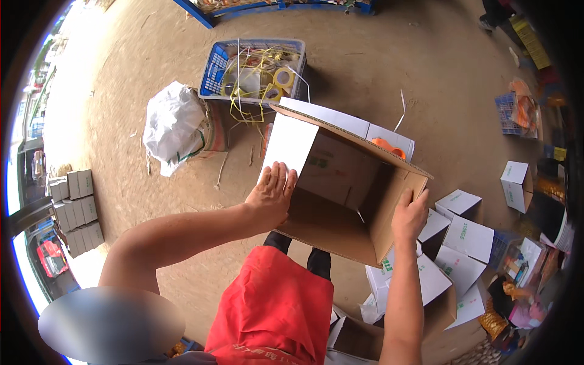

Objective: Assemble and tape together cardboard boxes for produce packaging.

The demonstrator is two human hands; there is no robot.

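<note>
An uncapped cardboard box (340,210), white outside and brown inside, is tilted in front of me with its hollow turned toward me. My left hand (272,193) rests on its white left side, fingers laid along the panel and close together; the thumb is hidden. On the opposite side, my right hand (409,216) grips the brown edge, with the thumb and fingers around the cardboard. Just past the box's far edge, an orange thing (389,147), perhaps a tape dispenser, is partly hidden.
A blue plastic crate (213,72) holding tape rolls and yellow strapping stands ahead, beside a white sack (173,128). Several white cartons (467,237) lie at right. Grey boxes (78,213) are stacked at far left. A blue metal frame (261,8) stands at the far edge.
</note>
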